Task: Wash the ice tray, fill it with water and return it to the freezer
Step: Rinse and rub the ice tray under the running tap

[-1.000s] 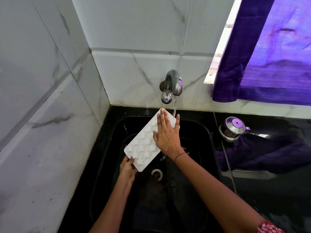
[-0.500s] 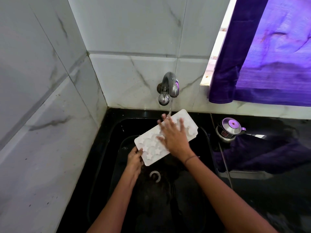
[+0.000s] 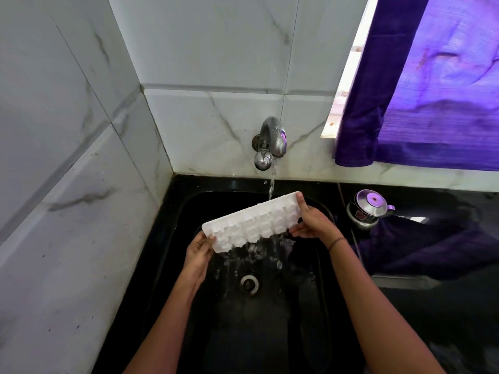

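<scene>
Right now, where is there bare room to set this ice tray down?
The black sink basin floor is bare nearer you than the round drain, between your forearms. The glossy black counter looks free nearer you than the small steel lidded pot. Crowded: under the steel tap, where left hand and right hand grip the white plastic ice tray.

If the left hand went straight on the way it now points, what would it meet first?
Probably the back rim of the sink, left of the tap; the tray the left hand holds would arrive first. Depth unclear.
</scene>
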The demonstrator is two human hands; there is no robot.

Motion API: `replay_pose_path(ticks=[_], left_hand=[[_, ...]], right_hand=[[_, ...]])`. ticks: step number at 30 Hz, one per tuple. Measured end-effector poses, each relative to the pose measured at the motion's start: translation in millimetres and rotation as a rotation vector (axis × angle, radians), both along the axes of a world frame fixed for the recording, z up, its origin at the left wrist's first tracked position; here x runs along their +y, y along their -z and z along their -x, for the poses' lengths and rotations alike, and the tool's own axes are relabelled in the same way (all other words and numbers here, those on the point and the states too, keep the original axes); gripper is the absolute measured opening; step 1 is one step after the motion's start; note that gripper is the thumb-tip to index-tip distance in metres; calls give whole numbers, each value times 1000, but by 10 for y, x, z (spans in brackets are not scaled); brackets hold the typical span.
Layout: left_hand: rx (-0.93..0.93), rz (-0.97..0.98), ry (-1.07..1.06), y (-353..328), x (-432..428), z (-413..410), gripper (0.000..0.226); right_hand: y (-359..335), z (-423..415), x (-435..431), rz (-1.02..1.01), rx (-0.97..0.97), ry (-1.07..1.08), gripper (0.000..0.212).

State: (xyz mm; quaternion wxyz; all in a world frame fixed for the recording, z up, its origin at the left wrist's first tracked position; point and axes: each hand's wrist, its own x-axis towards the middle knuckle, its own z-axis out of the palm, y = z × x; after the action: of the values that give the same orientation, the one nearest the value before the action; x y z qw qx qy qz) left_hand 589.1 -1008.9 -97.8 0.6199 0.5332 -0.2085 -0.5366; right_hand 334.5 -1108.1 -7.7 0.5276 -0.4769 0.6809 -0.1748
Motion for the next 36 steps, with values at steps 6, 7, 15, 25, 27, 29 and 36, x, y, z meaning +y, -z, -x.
replay_pose_path(ticks=[6,7,15,25,27,29,36], left_hand=[[-246,27,119,-64,-63,-107,41],[-237,36,119,-94,-64,-72,47],[134,-216,19,-136,-186,106,34],[201,-249,60,-304,-341,487,38],[183,-257,-1,-293,-366,526,39],[186,-260,-41,-266,-376,520,37],[245,-235,-34,-353,-424,614,43]], right_hand=[[99,71,-48,-120,-481,114,62],[118,68,-37,-49,-463,120,43],[124,156,11,366,-338,55,34],[106,143,-46,746,425,-87,43],[174,41,-33,827,690,-122,48],[249,-88,-7,873,852,-133,58],[470,-901,306,957,899,-353,68]])
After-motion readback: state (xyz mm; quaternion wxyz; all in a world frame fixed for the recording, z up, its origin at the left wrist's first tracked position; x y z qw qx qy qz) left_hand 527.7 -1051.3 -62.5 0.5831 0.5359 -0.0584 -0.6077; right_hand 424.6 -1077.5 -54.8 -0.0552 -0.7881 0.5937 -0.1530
